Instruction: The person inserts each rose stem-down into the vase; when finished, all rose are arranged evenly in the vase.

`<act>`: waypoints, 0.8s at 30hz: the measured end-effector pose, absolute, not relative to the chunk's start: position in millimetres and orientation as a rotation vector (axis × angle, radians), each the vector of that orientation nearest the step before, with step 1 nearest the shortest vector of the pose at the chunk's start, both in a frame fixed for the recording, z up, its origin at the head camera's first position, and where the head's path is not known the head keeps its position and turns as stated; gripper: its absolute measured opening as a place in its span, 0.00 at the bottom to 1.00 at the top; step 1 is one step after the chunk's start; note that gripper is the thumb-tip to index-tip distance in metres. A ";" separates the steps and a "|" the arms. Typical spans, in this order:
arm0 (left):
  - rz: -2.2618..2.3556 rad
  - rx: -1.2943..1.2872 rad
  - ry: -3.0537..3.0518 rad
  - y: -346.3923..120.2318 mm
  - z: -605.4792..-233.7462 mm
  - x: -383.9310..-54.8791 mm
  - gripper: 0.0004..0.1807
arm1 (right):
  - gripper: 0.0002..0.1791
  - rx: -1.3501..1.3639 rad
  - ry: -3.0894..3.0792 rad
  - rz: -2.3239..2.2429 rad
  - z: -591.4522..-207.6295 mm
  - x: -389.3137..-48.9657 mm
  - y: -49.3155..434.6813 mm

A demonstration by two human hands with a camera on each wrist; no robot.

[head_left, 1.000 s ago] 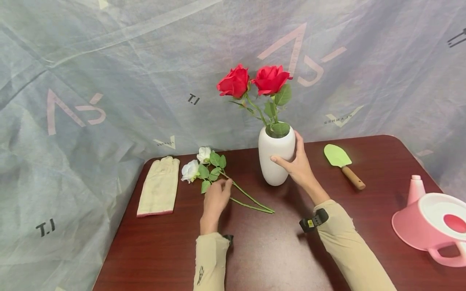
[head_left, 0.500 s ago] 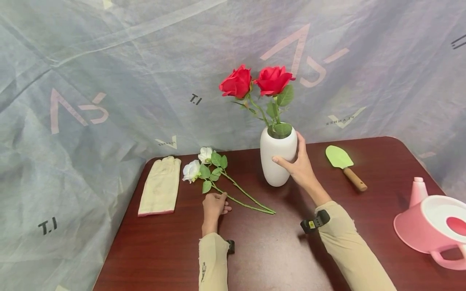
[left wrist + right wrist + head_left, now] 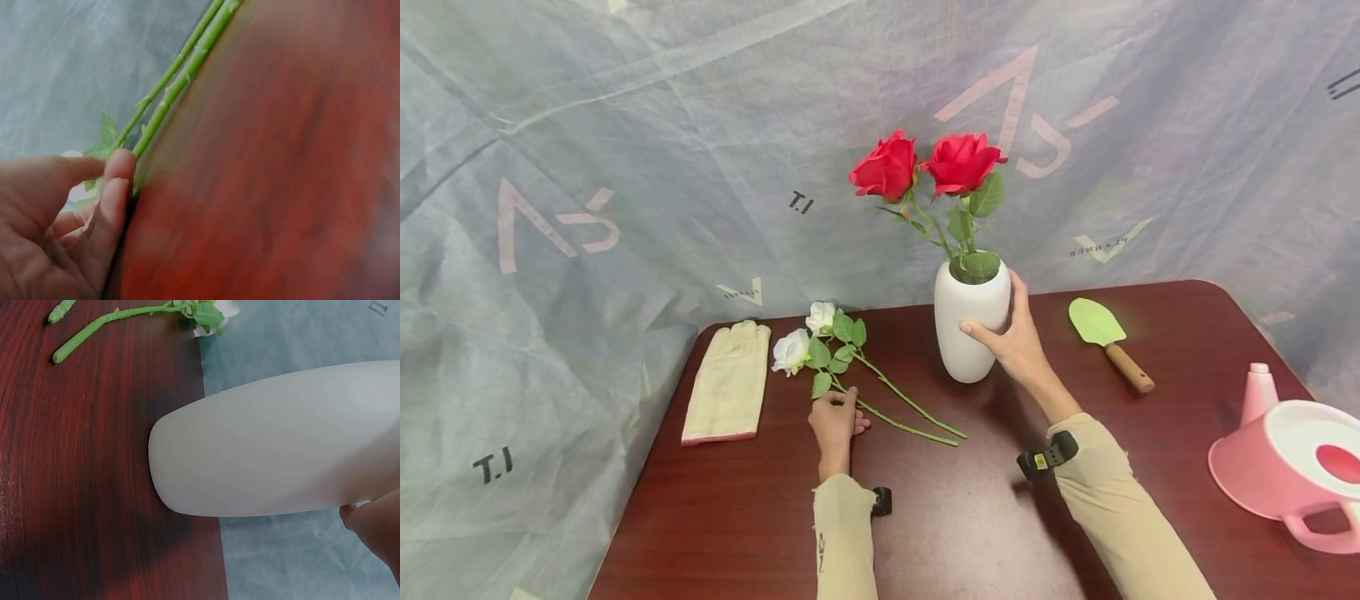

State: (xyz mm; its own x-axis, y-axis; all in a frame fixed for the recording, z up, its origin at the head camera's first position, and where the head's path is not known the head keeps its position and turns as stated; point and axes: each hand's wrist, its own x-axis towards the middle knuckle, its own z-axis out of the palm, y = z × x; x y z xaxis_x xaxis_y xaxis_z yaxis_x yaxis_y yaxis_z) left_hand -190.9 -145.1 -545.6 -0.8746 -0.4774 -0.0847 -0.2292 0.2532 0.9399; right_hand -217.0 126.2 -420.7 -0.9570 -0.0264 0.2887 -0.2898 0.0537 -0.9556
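Note:
My left hand (image 3: 835, 423) pinches the green stem of the nearer white rose (image 3: 791, 352), just below its leaves. In the left wrist view, thumb and fingers meet on that stem (image 3: 164, 107). A second white rose (image 3: 822, 318) lies just behind, its stem running alongside. My right hand (image 3: 1021, 346) grips the right side of a white vase (image 3: 967, 325), which stands upright on the table. Two red roses, one on the left (image 3: 886, 167) and one on the right (image 3: 964, 164), rise from its mouth. The right wrist view shows the vase's smooth side (image 3: 269, 447) and part of the hand.
Cream work gloves (image 3: 727, 383) lie at the left of the dark red table (image 3: 955, 525). To the right are a green trowel (image 3: 1096, 322) with a wooden handle and a pink watering can (image 3: 1247, 467). A grey printed sheet (image 3: 700, 167) hangs behind.
My left hand has come down onto the nearer white rose's stem and pinches it. That stem's end has shifted slightly toward me, away from the other stem. The right hand and vase stay put.

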 end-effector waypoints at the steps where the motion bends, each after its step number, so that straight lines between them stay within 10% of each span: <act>1: -1.650 0.682 -2.303 -143.9 -545.1 -191.9 0.15 | 0.52 0.331 -2.124 2.011 -420.3 -217.5 126.0; 24: -1.872 0.648 -1.878 -154.5 -548.3 -175.8 0.11 | 0.51 0.337 -2.094 2.009 -421.5 -217.6 124.9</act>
